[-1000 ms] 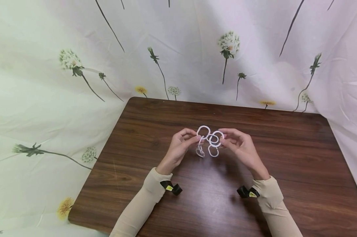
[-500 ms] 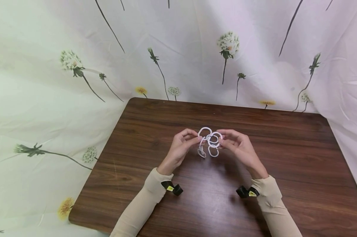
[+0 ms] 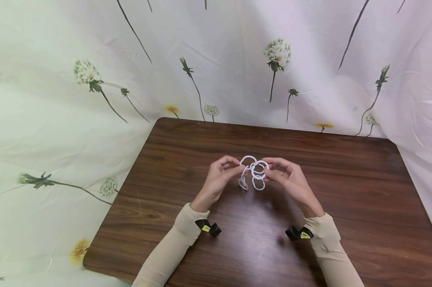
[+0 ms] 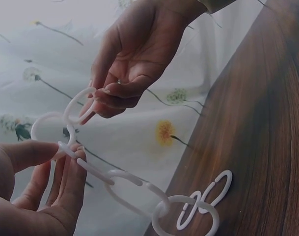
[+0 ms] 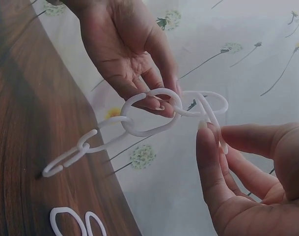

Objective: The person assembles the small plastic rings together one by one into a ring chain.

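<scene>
The left hand (image 3: 217,175) pinched one white ring (image 4: 47,129) at the end of the chain of rings (image 3: 253,172) between thumb and fingers (image 4: 70,172), lifted above the middle of the wooden table (image 3: 187,159); from that grip the chain sagged down toward the tabletop, where its lowest links (image 4: 203,196) rested; further right, the right hand (image 3: 291,179) pinched a neighbouring ring (image 4: 79,105) with thumb and fingertips, fingers curled about it, the two held rings close together at the top.

Judged from the grips, the step was joining or parting two links; it would go best with each ring held steady near its split, one turned so its gap met the other's rim, and eased through by a small twist rather than a pull, the hanging links left slack so that they did not drag.

Counted: two hands; one table; one flowered cloth (image 3: 58,99) behind and beside it; two black wrist straps (image 3: 208,228); the head view showed about five rings in the cluster, though they overlapped too much for a sure count; the right wrist view showed two further rings (image 5: 75,223) lying on the table, and whether they belonged to the chain could not be told.
</scene>
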{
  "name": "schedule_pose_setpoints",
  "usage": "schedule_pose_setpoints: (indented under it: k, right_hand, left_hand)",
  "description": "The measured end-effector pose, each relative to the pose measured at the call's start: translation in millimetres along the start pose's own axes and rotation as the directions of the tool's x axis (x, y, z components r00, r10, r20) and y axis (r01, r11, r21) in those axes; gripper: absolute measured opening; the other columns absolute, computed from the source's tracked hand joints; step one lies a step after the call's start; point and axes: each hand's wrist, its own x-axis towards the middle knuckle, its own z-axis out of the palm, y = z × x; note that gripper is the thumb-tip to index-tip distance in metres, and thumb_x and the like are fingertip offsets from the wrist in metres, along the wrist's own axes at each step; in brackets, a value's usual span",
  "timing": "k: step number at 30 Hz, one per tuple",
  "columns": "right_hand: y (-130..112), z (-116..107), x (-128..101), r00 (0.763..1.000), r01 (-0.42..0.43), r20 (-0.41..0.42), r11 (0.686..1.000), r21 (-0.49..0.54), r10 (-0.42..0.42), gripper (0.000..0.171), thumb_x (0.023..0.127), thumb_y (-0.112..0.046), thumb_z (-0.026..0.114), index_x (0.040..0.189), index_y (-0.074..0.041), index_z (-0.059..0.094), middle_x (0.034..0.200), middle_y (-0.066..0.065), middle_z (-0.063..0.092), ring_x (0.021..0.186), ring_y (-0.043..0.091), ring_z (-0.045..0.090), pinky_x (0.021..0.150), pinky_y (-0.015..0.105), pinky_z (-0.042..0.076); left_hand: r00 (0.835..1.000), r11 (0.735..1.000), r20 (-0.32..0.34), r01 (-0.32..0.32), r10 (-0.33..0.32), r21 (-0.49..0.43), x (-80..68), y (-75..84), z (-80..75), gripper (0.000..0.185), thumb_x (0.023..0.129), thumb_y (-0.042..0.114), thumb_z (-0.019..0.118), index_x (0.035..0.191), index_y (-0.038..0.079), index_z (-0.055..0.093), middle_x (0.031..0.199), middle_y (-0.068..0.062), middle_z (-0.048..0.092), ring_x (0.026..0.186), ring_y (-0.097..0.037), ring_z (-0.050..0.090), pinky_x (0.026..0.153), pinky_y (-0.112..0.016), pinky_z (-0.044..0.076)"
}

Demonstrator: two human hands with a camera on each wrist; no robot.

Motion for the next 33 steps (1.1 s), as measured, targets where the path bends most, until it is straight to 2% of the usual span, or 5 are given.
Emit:
schedule_pose_setpoints:
  k: [9, 13, 20, 24, 33]
  right_hand:
    - [-1.9, 0.8, 0.8, 1.0, 0.008, 0.007, 1.0, -0.001, -0.008, 0.041, 0.093, -0.007, 0.066, 0.131, 0.006, 0.055, 0.104, 0.013, 0.062, 0.087, 0.009, 0.07, 0.078, 0.031, 0.062]
    - [-2.1, 1.0, 1.0, 1.0, 0.009, 0.01, 1.0, -0.003, -0.009, 0.041, 0.093, -0.007, 0.066, 0.131, 0.007, 0.055, 0.103, 0.01, 0.062, 0.087, 0.009, 0.07, 0.079, 0.033, 0.062]
    - [-2.7, 2.5, 1.8, 1.0, -0.003, -0.002, 1.0, -0.011, 0.003, 0.041, 0.093, -0.008, 0.066, 0.13, 0.006, 0.056, 0.101, 0.005, 0.062, 0.087, 0.009, 0.07, 0.079, 0.033, 0.062]
    - [-2.7, 3.6, 2.0, 1.0, -0.002, 0.007, 1.0, -0.017, 0.002, 0.042, 0.093, -0.008, 0.066, 0.131, 0.006, 0.055, 0.101, 0.004, 0.062, 0.086, 0.009, 0.07, 0.08, 0.033, 0.062]
    - [-8.3, 5.6, 6.8, 0.996, 0.094, -0.005, 0.993, -0.075, -0.094, 0.041, 0.091, -0.003, 0.067, 0.129, 0.006, 0.055, 0.102, 0.008, 0.065, 0.083, 0.017, 0.072, 0.076, 0.032, 0.063]
  left_hand:
    - [1.0, 1.0, 0.003, -0.006, 0.006, 0.011, -0.1, 0.0, -0.1, 0.013, 0.087, -0.002, 0.069, 0.096, 0.005, 0.062, 0.09, -0.002, 0.069, 0.083, -0.014, 0.072, 0.077, -0.028, 0.061]
    - [1.0, 1.0, -0.003, -0.002, 0.003, 0.017, -0.6, 0.4, 0.2, 0.015, 0.086, -0.002, 0.07, 0.097, 0.002, 0.061, 0.09, -0.001, 0.069, 0.082, -0.013, 0.072, 0.077, -0.028, 0.061]
    - [1.0, 0.999, -0.011, -0.007, 0.007, 0.053, -1.0, 1.2, 0.0, 0.015, 0.085, 0.0, 0.072, 0.097, 0.003, 0.063, 0.09, -0.001, 0.07, 0.083, -0.014, 0.072, 0.084, -0.039, 0.061]
    - [1.0, 0.998, -0.01, -0.01, 0.011, 0.063, -2.0, 0.9, 0.6, 0.015, 0.085, -0.001, 0.071, 0.098, 0.0, 0.063, 0.09, -0.001, 0.069, 0.082, -0.012, 0.07, 0.081, -0.036, 0.062]
    - [1.0, 0.999, -0.021, -0.008, 0.009, 0.049, -2.8, -0.4, 2.4, 0.015, 0.086, -0.003, 0.071, 0.098, -0.002, 0.062, 0.09, 0.0, 0.069, 0.081, -0.008, 0.07, 0.077, -0.028, 0.062]
